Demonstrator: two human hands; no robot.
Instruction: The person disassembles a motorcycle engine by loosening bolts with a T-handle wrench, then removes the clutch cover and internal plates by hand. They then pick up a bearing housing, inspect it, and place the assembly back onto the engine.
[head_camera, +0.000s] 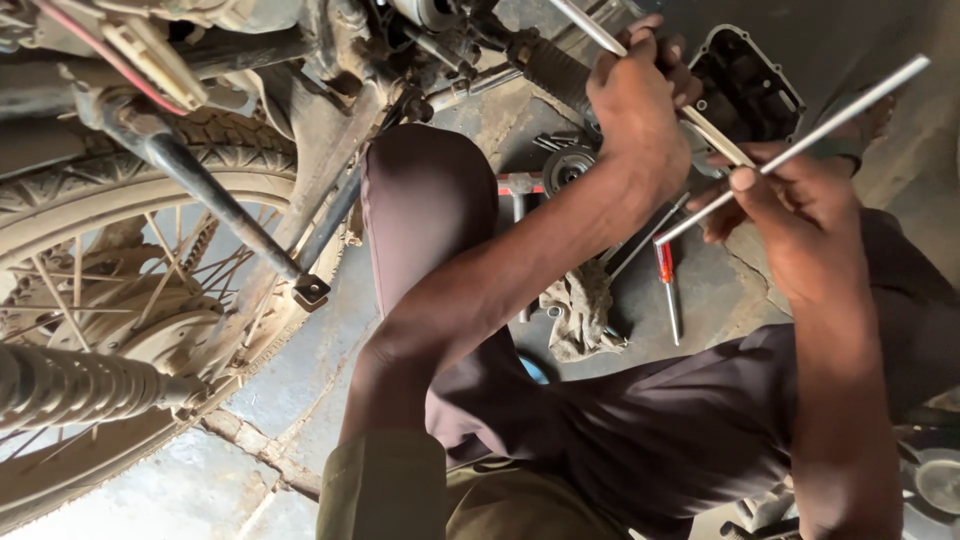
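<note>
Above a stained concrete floor (300, 370), beside a dusty spoked motorcycle wheel (110, 250), the left hand (635, 110) is clenched around one long thin silver metal rod (590, 25). The right hand (790, 205) pinches a second long thin silver metal rod (850, 105) between thumb and fingers (745, 182), slanting up to the right. Below lie a red-handled screwdriver (667, 275) and a dirty grey rag (580, 310).

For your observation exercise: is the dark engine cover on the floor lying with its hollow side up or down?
Hollow side up. The engine cover shows its open cavity, inner ribs and bolt-hole rim, lying on the concrete floor.
</note>
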